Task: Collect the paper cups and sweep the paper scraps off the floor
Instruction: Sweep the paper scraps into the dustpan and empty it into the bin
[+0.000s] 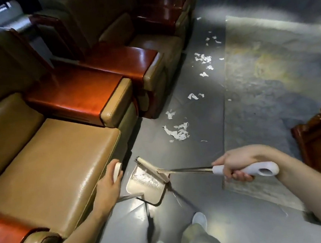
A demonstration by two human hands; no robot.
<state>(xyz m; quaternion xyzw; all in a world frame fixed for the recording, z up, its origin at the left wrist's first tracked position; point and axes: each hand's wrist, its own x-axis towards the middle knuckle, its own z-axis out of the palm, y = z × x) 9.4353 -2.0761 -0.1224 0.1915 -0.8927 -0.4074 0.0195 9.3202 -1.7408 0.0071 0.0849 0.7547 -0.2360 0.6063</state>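
White paper scraps (177, 132) are strewn from the frame's centre toward the upper right, along the grey floor (208, 156) between the armchairs (51, 161) and the patterned mat (269, 81). The broom (188, 171) is gripped by the right hand (236, 168), its head laid in the dustpan (142, 185) at lower centre, presumably to rake scraps in. A white cylinder (118, 168), cup or dustpan grip, is clasped by the left hand (108, 185). The lane ahead is hemmed by chair bases and mat edge.
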